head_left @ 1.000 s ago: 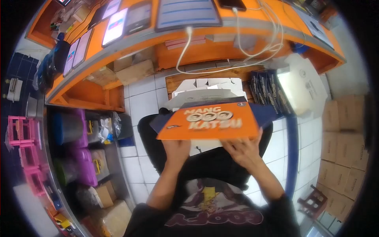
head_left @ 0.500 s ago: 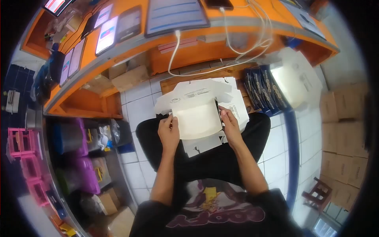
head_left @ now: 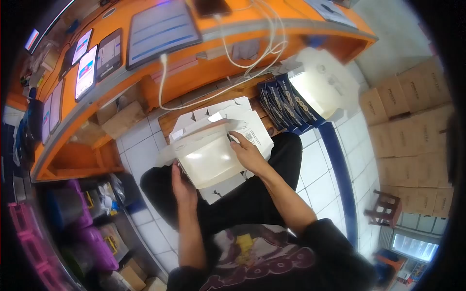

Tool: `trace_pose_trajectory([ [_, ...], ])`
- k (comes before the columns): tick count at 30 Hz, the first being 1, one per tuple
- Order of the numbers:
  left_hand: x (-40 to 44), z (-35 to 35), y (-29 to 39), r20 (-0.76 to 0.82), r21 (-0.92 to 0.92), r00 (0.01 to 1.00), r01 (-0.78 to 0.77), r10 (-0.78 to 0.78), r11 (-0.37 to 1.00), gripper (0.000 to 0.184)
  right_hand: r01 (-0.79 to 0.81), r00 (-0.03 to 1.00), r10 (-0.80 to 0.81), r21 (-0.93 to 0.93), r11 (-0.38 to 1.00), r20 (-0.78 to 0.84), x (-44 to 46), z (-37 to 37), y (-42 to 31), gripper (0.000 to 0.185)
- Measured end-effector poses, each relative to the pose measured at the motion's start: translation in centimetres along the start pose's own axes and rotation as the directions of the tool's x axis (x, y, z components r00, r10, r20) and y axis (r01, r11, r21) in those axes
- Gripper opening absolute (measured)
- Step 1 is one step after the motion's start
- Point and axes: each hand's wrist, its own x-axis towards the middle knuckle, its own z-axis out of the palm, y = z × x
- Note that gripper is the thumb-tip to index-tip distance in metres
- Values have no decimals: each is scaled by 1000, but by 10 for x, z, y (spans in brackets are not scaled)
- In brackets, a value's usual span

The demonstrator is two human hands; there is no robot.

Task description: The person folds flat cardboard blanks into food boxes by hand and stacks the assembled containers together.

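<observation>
A folded paper box with a pale inside and a raised lid flap is held over my lap, tilted down to the left. My left hand grips its left wall, with the fingertips hidden behind the wall. On the opposite wall, my right hand pinches the edge between thumb and fingers. Beneath the box lie flat white box blanks with printed marks. Several nested boxes with dark blue printed sides stand to the right, the last with its white lid open.
An orange desk ahead carries a tablet, several phones and a white cable that hangs off its edge. Stacked brown cartons line the right wall, near a small dark stool. Shelves with purple bins stand at left.
The view has turned right, shifting everything left. The box now tilts, its left side lower, and its lid flap leans inward. My left hand has slid lower along the box's left wall.
</observation>
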Motion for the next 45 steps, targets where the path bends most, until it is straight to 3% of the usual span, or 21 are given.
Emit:
trace_pose_trajectory([
  [3,3,-2,0,-30,52,999,-19,21,998,46,-83,990,85,-21,996,109,9,-5,8,50],
  [7,7,0,1,-95,150,995,-17,31,989,46,-15,997,26,-149,989,75,21,-3,6,46],
  [11,10,2,2,-195,136,981,7,20,991,34,-136,976,179,-295,946,124,37,-9,-1,46],
  [13,10,-3,2,-172,75,985,-4,17,997,27,-205,959,237,-193,960,158,43,-11,24,44],
  [16,6,-3,5,-131,5,991,30,-29,1000,22,-162,972,177,-106,981,152,42,-11,34,44],
  [18,7,-11,-2,-126,24,992,15,-12,1000,22,-69,988,100,-244,967,116,38,-13,31,43],
  [21,11,-8,-8,-138,87,990,0,12,996,22,-67,981,149,-497,865,128,32,-11,-7,45],
  [22,11,-5,-8,-178,103,984,10,8,995,23,-65,980,149,-497,866,132,29,-7,-16,45],
  [24,14,-2,-10,-223,116,975,19,8,993,24,-96,995,90,-657,748,-43,24,1,-28,43],
  [25,17,-2,-13,-253,145,967,6,31,989,25,-90,995,88,-658,747,-37,27,2,-14,43],
  [27,21,-3,-16,-289,172,956,-7,58,985,27,33,993,-70,-338,941,-100,36,7,32,50],
  [28,21,-3,-16,-298,187,954,19,39,982,26,32,993,-67,-337,941,-93,37,10,40,50],
  [30,20,-8,-20,-278,296,960,49,37,954,35,-362,922,373,111,926,-106,37,13,52,59],
  [31,18,-6,-15,-277,298,960,49,37,953,35,-362,921,374,114,925,-107,34,9,41,59],
  [33,8,-3,-3,-212,225,977,79,-30,971,59,-468,882,471,192,863,33,23,-7,17,69],
  [36,-6,-11,13,-79,371,994,100,-76,923,90,-496,867,473,186,848,157,4,-30,6,82],
  [37,-12,-17,12,-86,369,993,109,-83,923,90,-474,873,431,189,860,227,-4,-33,7,87],
  [41,-21,-26,3,-138,548,985,162,-102,820,89,-407,893,384,56,912,233,-19,-24,21,90],
  [43,-12,-16,7,154,789,983,-62,-100,611,78,-414,888,395,34,910,236,-21,-11,14,84],
  [44,-19,-8,2,42,924,999,-46,18,380,71,-348,920,347,-27,937,183,-19,-2,22,82],
  [45,-19,0,5,29,926,1000,-31,11,377,71,-285,946,296,-94,954,135,-18,5,28,81],
])
